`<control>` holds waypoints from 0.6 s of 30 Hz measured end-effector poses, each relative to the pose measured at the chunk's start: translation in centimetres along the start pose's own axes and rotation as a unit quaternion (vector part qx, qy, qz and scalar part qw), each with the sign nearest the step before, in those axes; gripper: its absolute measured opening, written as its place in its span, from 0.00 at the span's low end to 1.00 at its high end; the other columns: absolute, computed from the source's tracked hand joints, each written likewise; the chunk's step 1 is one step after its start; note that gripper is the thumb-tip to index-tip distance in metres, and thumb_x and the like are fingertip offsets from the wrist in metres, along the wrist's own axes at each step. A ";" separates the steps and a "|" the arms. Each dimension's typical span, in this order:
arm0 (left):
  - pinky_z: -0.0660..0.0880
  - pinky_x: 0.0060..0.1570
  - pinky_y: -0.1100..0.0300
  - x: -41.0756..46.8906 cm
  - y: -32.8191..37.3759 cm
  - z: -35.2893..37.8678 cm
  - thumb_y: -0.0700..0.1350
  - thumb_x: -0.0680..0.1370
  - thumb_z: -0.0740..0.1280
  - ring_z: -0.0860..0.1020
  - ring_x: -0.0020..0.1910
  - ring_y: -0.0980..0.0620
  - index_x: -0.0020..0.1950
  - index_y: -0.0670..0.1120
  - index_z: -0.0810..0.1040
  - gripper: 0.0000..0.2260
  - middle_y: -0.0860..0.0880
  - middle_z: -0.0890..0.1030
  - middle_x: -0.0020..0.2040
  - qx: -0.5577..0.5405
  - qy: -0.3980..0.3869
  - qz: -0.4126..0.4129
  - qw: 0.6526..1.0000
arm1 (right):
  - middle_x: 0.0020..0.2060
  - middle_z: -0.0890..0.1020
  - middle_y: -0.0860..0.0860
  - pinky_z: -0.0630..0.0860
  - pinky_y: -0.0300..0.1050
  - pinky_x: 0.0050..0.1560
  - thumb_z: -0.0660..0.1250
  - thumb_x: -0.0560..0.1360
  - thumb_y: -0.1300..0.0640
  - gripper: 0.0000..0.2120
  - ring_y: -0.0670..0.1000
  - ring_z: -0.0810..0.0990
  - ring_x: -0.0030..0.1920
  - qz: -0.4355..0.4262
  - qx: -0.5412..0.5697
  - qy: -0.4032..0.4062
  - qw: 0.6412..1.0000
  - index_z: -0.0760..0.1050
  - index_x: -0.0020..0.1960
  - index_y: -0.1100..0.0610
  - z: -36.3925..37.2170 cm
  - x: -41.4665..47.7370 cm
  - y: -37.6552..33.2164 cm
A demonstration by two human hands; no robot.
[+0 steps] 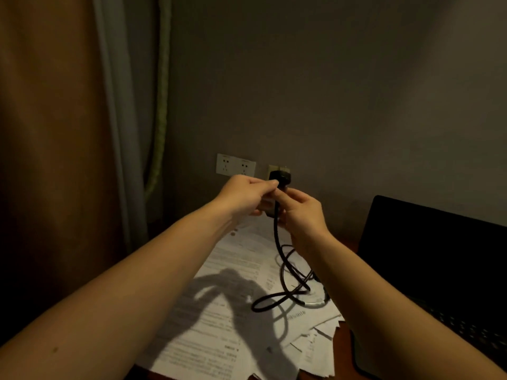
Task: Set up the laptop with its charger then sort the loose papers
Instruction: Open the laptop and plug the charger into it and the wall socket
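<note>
Both arms reach forward over the desk (pixel 344 342) toward the wall (pixel 329 105). The left hand (pixel 247 193) pinches the black plug (pixel 280 177) at its head. The right hand (pixel 301 212) is curled round the cable (pixel 277 237) just below the plug. The split grip looks deliberate: one hand aims the plug while the other takes the cord's weight and stops it twisting.

The plug is raised in front of a beige plate (pixel 272 169) on the wall, with a white socket plate (pixel 235 164) just to its left. Whether the plug touches the beige plate cannot be told from this view. The step in hand appears to be connecting the charger to the mains.

From the right hand the cable drops and lies in loose loops on the papers (pixel 219 311). The papers are spread in an untidy overlap across the desk, some corners hanging past its near edge. The laptop (pixel 439 256) stands open at the right with a dark screen, just beside the paper pile. The cable's far end cannot be traced.

There is open room above the papers and between the hands and the wall. A curtain (pixel 55 133) closes off the left side and the laptop lid bounds the right. A tug on the cord could drag the top sheets toward the desk's edge, so the loops want slack before any pull.
</note>
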State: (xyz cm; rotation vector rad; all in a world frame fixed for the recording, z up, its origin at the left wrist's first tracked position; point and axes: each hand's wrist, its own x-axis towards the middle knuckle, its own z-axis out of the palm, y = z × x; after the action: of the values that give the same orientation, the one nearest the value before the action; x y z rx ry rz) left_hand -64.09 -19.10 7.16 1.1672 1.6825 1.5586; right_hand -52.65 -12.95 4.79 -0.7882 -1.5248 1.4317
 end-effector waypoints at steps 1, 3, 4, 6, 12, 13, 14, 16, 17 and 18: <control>0.81 0.55 0.50 0.6 0.3 0.0 0.52 0.80 0.69 0.84 0.50 0.50 0.55 0.46 0.84 0.11 0.48 0.86 0.48 -0.003 0.012 -0.009 1.000 | 0.45 0.87 0.56 0.74 0.46 0.40 0.71 0.78 0.53 0.07 0.58 0.84 0.45 -0.014 -0.017 -0.002 1.000 0.83 0.53 0.55 0.4 0.4 -0.2; 0.83 0.51 0.51 2.0 0.8 0.1 0.50 0.80 0.70 0.85 0.45 0.49 0.55 0.44 0.83 0.10 0.46 0.86 0.47 -0.015 0.027 -0.021 0.999 | 0.42 0.86 0.60 0.73 0.45 0.34 0.70 0.79 0.56 0.05 0.56 0.80 0.38 -0.042 -0.049 0.002 0.998 0.83 0.48 0.56 0.9 1.9 -0.5; 0.84 0.46 0.52 2.8 1.1 0.1 0.49 0.80 0.70 0.86 0.42 0.48 0.54 0.43 0.83 0.10 0.45 0.86 0.45 -0.022 0.031 -0.025 0.999 | 0.41 0.85 0.61 0.74 0.44 0.32 0.70 0.78 0.57 0.05 0.54 0.79 0.35 -0.053 -0.067 0.005 0.996 0.83 0.47 0.58 1.1 3.0 -0.6; 0.84 0.39 0.53 4.6 1.5 0.0 0.48 0.80 0.70 0.86 0.39 0.47 0.54 0.42 0.83 0.10 0.44 0.86 0.44 -0.032 0.030 -0.036 0.998 | 0.35 0.83 0.60 0.75 0.44 0.30 0.69 0.79 0.58 0.07 0.51 0.79 0.31 -0.065 -0.089 0.006 0.994 0.82 0.45 0.60 1.3 5.2 -0.8; 0.83 0.37 0.58 11.1 0.4 -0.2 0.49 0.79 0.71 0.85 0.44 0.47 0.54 0.42 0.82 0.11 0.44 0.85 0.48 -0.023 0.067 -0.069 0.995 | 0.33 0.82 0.53 0.81 0.47 0.37 0.62 0.83 0.57 0.10 0.51 0.82 0.32 0.014 -0.044 -0.017 0.999 0.78 0.46 0.58 2.2 12.1 0.1; 0.82 0.36 0.59 12.2 -0.1 -0.2 0.48 0.79 0.71 0.85 0.44 0.47 0.53 0.41 0.83 0.11 0.43 0.85 0.47 -0.020 0.074 -0.073 0.994 | 0.34 0.82 0.54 0.82 0.46 0.36 0.61 0.83 0.56 0.10 0.51 0.81 0.33 0.039 -0.027 -0.012 0.999 0.78 0.47 0.58 2.4 13.3 0.5; 0.82 0.37 0.58 13.5 -0.7 -0.2 0.48 0.79 0.71 0.85 0.43 0.46 0.53 0.40 0.83 0.11 0.42 0.85 0.47 -0.017 0.078 -0.076 0.994 | 0.35 0.82 0.55 0.82 0.46 0.35 0.61 0.83 0.55 0.11 0.52 0.81 0.33 0.065 -0.008 -0.008 0.998 0.78 0.47 0.59 2.7 14.7 1.0; 0.83 0.39 0.56 15.9 -2.1 -0.1 0.46 0.79 0.71 0.84 0.42 0.45 0.52 0.39 0.83 0.10 0.40 0.85 0.48 -0.020 0.086 -0.086 0.992 | 0.37 0.83 0.57 0.84 0.49 0.41 0.64 0.82 0.55 0.11 0.54 0.82 0.38 0.110 0.037 -0.002 0.993 0.77 0.46 0.60 3.4 17.5 2.3; 0.83 0.39 0.56 17.2 -2.8 -0.1 0.45 0.80 0.70 0.84 0.43 0.45 0.53 0.38 0.83 0.10 0.40 0.85 0.48 -0.022 0.090 -0.093 0.991 | 0.39 0.84 0.57 0.84 0.53 0.46 0.66 0.81 0.55 0.10 0.56 0.84 0.41 0.127 0.056 -0.003 0.990 0.78 0.46 0.61 3.8 18.9 3.1; 0.83 0.36 0.57 18.4 -3.5 -0.1 0.45 0.80 0.70 0.84 0.43 0.45 0.54 0.39 0.82 0.10 0.40 0.85 0.49 -0.028 0.092 -0.101 0.990 | 0.41 0.85 0.58 0.84 0.55 0.50 0.67 0.81 0.55 0.09 0.57 0.85 0.44 0.139 0.070 -0.005 0.988 0.78 0.46 0.61 4.0 20.3 3.9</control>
State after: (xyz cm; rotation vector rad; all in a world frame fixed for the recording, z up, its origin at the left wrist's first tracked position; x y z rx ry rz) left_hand -73.51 -2.89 6.62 0.8172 1.8005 1.6119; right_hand -65.20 4.01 4.64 -0.9356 -1.3428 1.7298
